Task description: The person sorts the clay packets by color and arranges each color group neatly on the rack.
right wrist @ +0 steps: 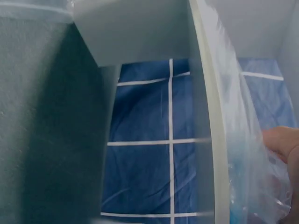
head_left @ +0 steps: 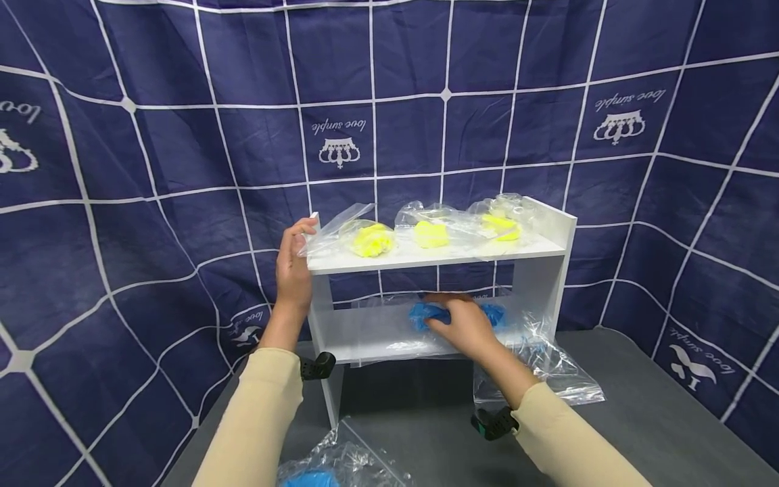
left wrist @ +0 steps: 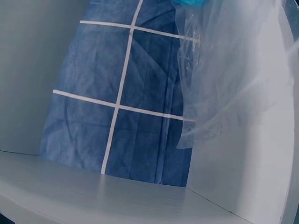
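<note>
A small white two-tier shelf stands in front of me. My left hand grips its left side panel near the top, fingers bent over the edge. On the lower board, my right hand holds a clear plastic bag with a blue lump inside. In the right wrist view, the thumb side of that hand presses into the crinkled film. Another blue lump shows just beyond the right hand. Three clear bags with yellow lumps lie in a row on the top board.
A clear bag lies at the shelf's right foot. Another bag with blue contents is on the dark grey tabletop near me. A dark blue checked curtain hangs behind and at both sides.
</note>
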The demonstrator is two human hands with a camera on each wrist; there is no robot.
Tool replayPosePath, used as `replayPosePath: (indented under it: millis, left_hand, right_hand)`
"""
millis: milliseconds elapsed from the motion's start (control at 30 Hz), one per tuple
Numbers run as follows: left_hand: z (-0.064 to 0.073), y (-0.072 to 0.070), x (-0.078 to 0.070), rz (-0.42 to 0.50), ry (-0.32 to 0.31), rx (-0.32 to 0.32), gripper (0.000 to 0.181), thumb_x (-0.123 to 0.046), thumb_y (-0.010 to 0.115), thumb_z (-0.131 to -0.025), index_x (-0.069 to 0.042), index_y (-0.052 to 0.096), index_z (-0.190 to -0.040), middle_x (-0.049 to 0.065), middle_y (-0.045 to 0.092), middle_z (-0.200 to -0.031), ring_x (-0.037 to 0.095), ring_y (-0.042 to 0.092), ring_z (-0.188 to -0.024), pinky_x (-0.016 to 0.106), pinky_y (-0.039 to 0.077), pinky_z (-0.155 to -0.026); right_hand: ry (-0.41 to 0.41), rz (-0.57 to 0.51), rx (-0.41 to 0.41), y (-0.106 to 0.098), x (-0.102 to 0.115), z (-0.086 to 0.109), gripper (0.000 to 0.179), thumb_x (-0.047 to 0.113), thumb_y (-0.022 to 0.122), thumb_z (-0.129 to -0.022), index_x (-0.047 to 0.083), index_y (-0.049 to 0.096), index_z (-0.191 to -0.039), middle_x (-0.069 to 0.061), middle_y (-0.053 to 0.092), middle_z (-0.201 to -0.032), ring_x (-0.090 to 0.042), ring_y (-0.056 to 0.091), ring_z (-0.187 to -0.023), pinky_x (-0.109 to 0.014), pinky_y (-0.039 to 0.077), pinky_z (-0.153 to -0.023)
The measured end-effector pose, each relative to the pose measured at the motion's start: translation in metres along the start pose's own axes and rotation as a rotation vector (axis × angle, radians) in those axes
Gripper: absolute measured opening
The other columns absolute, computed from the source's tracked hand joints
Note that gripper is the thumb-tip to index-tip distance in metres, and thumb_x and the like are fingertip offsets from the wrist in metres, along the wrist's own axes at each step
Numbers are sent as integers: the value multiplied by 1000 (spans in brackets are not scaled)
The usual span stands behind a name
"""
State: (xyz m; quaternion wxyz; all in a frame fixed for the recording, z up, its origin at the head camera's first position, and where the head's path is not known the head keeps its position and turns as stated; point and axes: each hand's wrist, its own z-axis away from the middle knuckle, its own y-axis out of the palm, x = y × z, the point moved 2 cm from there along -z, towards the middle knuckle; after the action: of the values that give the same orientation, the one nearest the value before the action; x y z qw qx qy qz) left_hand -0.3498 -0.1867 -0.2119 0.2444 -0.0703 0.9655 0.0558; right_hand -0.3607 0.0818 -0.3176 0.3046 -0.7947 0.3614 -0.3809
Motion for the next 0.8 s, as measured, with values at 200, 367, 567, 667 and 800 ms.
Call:
replayPosePath:
  millis: [200, 367, 567, 667, 800]
  left_hand:
    - [-2, 2, -2, 2, -1, 9, 33, -14, 29, -100, 17, 42, -104, 34, 46, -130, 39, 40, -132, 25, 30, -106]
    - [-1, 1, 2, 8, 2, -2, 34, -15, 30, -101, 17, 42, -104, 33, 47, -129, 40, 41, -132, 25, 30, -106]
    - [-3, -3, 24, 24, 8, -8, 36, -20, 30, -102, 14, 44, -105, 29, 49, -130, 33, 42, -133, 26, 29, -107]
    - [-4, -4, 30, 15, 20, -10, 40, -25, 32, -103, 12, 45, -105, 27, 51, -130, 29, 43, -133, 26, 29, -108]
    - [-4, -6, 34, 11, 20, -11, 39, -25, 32, -102, 11, 45, -106, 25, 51, -131, 27, 44, -132, 27, 29, -108]
  right_hand:
    - [-214, 41, -148, -7, 12, 22, 40, 27, 74, -82, 21, 65, -121, -2, 69, -117, -29, 60, -111, -52, 47, -91]
    - [-416, 22, -267, -4, 28, 42, 42, 21, 75, -81, 21, 65, -122, 0, 65, -125, -24, 55, -117, -49, 44, -97]
    - [-542, -44, -301, 12, 51, 67, 41, 25, 70, -84, 21, 62, -124, 1, 62, -129, -23, 54, -121, -43, 43, -100]
    - [-579, -26, -262, 26, 62, 78, 40, 30, 69, -86, 22, 61, -125, 3, 61, -130, -20, 54, -121, -39, 44, -100]
    - [-618, -47, -134, 51, 73, 92, 45, 35, 68, -86, 26, 56, -129, 6, 58, -134, -14, 54, -120, -35, 45, -99]
